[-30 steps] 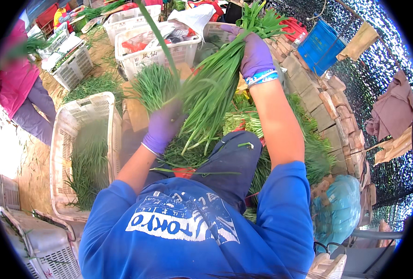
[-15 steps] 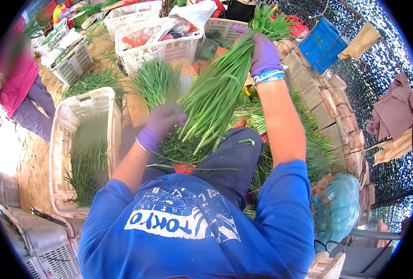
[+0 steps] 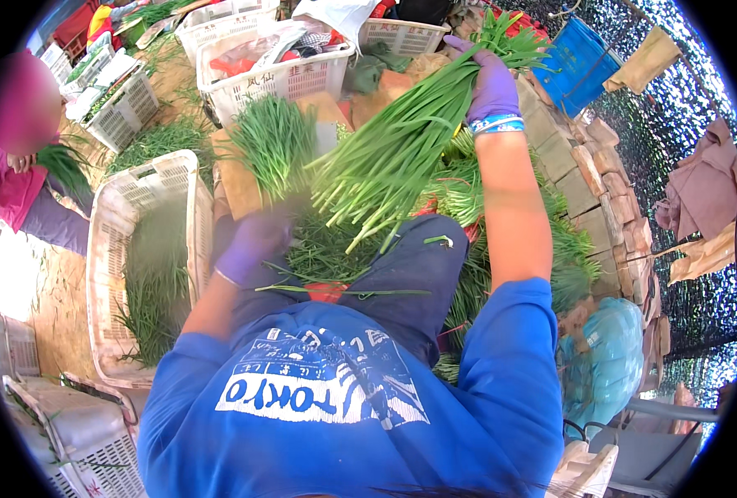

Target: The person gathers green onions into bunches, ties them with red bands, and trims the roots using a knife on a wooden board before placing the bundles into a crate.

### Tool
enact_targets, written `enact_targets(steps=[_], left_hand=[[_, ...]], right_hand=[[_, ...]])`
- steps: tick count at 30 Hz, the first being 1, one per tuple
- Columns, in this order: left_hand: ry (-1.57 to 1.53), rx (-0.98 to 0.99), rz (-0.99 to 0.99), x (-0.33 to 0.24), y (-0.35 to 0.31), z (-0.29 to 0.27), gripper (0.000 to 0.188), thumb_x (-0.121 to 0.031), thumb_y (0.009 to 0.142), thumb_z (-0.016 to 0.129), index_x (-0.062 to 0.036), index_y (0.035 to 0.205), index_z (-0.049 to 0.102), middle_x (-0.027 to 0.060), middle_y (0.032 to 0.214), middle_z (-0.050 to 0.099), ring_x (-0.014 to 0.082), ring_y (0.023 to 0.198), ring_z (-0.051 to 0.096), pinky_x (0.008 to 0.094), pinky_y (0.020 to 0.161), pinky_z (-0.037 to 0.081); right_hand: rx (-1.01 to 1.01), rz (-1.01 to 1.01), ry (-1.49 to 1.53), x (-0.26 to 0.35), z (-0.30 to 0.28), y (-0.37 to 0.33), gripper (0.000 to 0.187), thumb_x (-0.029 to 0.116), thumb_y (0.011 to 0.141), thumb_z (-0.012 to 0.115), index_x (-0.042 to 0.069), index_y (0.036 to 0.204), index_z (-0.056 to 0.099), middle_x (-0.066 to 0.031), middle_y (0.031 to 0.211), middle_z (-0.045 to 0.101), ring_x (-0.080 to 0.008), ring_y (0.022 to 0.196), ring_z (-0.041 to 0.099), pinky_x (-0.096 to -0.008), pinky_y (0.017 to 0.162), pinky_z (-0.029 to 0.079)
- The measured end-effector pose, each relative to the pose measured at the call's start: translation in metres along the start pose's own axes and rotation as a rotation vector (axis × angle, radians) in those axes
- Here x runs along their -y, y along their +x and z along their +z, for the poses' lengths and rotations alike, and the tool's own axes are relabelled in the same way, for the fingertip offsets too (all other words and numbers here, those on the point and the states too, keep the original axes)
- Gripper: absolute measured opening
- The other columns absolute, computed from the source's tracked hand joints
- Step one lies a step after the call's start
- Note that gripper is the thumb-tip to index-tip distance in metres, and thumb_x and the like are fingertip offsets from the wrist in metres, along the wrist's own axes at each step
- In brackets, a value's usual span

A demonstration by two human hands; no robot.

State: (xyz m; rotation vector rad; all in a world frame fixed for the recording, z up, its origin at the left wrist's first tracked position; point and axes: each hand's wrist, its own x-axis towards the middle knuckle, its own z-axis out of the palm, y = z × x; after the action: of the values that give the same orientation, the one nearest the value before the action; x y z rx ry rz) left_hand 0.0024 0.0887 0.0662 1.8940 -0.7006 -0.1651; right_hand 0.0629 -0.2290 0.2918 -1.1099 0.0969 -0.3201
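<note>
My right hand [image 3: 493,90], in a purple glove, is closed round the leafy end of a bunch of garlic chives [image 3: 401,145]. The pale stem ends hang down and to the left, over my lap. In a matching glove, my left hand [image 3: 257,241] is smeared by motion, apart from that bunch, and its fingers cannot be made out. Just beyond it, another bundle of chives [image 3: 275,141] stands on a brown board [image 3: 237,178]. Loose green trimmings [image 3: 331,245] are heaped between my knees.
At my left stands a white crate [image 3: 97,311] part-filled with greens. A crate with bags [image 3: 302,83] stands ahead. More chives [image 3: 572,257] lie at my right, beside a low brick wall [image 3: 580,191]. A blue bin [image 3: 576,66] is beyond. A person in pink [image 3: 36,187] is far left.
My left hand has moved down and left, away from the hanging stems. My right hand has shifted slightly right with the bunch. The person in pink has bent lower, and greens now show by their hand.
</note>
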Motion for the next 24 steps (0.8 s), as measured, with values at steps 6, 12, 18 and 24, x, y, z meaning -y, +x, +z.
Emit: enact_targets(steps=[6, 12, 18, 24], left_hand=[[0.247, -0.176, -0.011, -0.084, 0.005, 0.025, 0.017, -0.018, 0.077, 0.062, -0.0018, 0.077, 0.060, 0.0091, 0.058, 0.053, 0.0136, 0.050, 0.045, 0.0286, 0.050, 0.038], [0.164, -0.241, 0.015, -0.087, 0.027, 0.042, 0.013, -0.014, 0.076, 0.061, -0.0014, 0.079, 0.062, 0.0109, 0.058, 0.054, 0.0184, 0.051, 0.053, 0.0294, 0.050, 0.041], [-0.049, -0.153, -0.066, -0.072, 0.022, 0.042, 0.015, -0.015, 0.081, 0.059, -0.0005, 0.082, 0.060, -0.0013, 0.053, 0.048, 0.0051, 0.043, 0.041, 0.0218, 0.041, 0.035], [-0.093, -0.118, -0.200, -0.078, 0.033, 0.039, 0.015, -0.015, 0.081, 0.058, -0.0002, 0.081, 0.060, -0.0015, 0.051, 0.047, 0.0057, 0.041, 0.042, 0.0214, 0.038, 0.033]], right_hand=[[0.026, 0.013, -0.054, -0.005, 0.007, -0.005, 0.029, 0.011, 0.083, 0.040, -0.001, 0.103, 0.059, -0.0042, 0.081, 0.057, -0.0142, 0.072, 0.056, -0.0246, 0.067, 0.048], [0.148, 0.000, 0.013, -0.010, 0.011, -0.006, 0.029, 0.011, 0.083, 0.043, -0.003, 0.104, 0.057, -0.0045, 0.075, 0.057, -0.0156, 0.065, 0.056, -0.0265, 0.063, 0.049], [0.155, -0.014, 0.058, -0.014, -0.002, 0.005, 0.027, 0.013, 0.082, 0.043, 0.000, 0.095, 0.062, -0.0100, 0.080, 0.060, -0.0204, 0.069, 0.058, -0.0324, 0.064, 0.050], [0.141, -0.022, -0.043, -0.016, 0.014, -0.010, 0.029, 0.010, 0.082, 0.041, 0.001, 0.101, 0.061, -0.0029, 0.073, 0.055, -0.0129, 0.062, 0.053, -0.0237, 0.059, 0.046]])
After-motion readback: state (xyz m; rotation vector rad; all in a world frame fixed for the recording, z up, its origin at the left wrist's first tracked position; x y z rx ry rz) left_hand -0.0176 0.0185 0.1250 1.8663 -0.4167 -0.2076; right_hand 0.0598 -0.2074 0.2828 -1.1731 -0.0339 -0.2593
